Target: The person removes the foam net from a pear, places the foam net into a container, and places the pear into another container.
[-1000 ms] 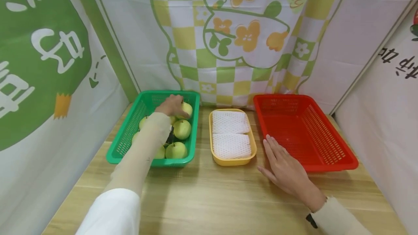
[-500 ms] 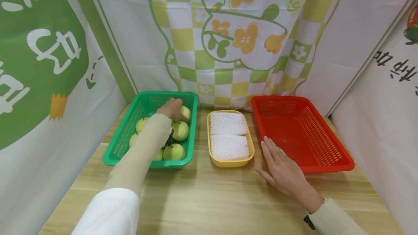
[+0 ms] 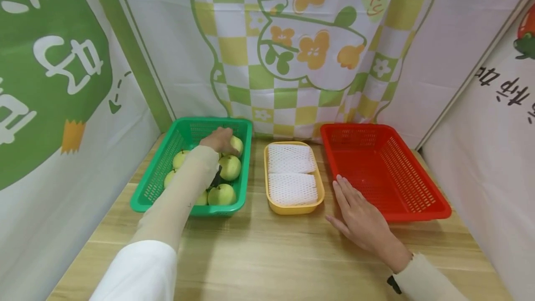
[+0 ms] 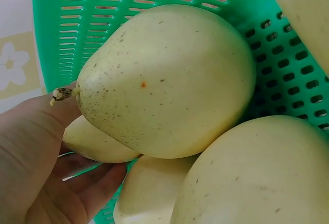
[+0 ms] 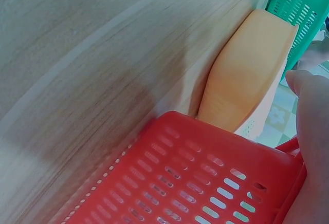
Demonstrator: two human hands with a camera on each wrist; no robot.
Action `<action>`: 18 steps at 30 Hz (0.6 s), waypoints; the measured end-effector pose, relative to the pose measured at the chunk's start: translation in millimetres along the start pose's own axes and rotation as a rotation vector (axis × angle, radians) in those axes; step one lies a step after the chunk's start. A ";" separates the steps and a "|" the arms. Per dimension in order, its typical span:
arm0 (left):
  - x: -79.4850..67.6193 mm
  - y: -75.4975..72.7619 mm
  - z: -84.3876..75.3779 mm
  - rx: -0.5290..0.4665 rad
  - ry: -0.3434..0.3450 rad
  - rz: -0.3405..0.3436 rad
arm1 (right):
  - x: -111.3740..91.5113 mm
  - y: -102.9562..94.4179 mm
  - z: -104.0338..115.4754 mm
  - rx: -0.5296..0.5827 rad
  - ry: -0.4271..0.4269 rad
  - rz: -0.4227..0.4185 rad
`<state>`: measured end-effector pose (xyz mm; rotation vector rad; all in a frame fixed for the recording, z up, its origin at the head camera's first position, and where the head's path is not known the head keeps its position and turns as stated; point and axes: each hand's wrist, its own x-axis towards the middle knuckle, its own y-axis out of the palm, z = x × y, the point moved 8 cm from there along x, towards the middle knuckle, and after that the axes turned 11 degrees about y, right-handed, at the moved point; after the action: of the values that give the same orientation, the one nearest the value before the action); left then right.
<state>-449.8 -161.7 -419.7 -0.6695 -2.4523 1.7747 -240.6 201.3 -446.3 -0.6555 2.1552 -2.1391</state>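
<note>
My left hand reaches into the green basket and grips a pale yellow-green pear at its far right side. In the left wrist view, the gripped pear shows between thumb and fingers, partly behind a larger pear with a dark stem. Several more pears, such as one near the front, lie around it, some covered by my forearm. My right hand rests with straight fingers at the left edge of the red basket, thumb held apart.
Between the baskets stands a yellow tray with two stacks of white foam net sleeves. All three containers sit on a wooden table. A checked curtain hangs behind, with printed cloth walls on both sides.
The head view has shifted slightly, so everything sits a little further left. My left hand stays at the same pear, and my right hand keeps its place by the red basket.
</note>
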 end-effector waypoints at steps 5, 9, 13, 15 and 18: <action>1.0 4.1 3.5 -0.015 -0.020 0.045 | 0.5 0.6 0.5 0.009 -0.001 0.004; 0.7 5.1 6.7 -0.016 -0.018 0.062 | 3.4 1.6 2.3 0.003 -0.009 0.002; 0.1 3.5 6.4 0.002 0.010 0.058 | 6.6 1.4 3.9 -0.001 -0.015 -0.005; -1.3 2.5 5.1 0.003 0.020 0.065 | 7.4 1.0 3.9 0.002 -0.018 -0.007; -6.3 -1.6 4.5 0.004 0.023 0.074 | 8.4 0.6 3.6 0.003 -0.024 -0.009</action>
<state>-445.9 -168.4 -418.4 -0.7856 -2.4396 1.7854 -247.2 195.2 -444.9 -0.6885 2.1410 -2.1274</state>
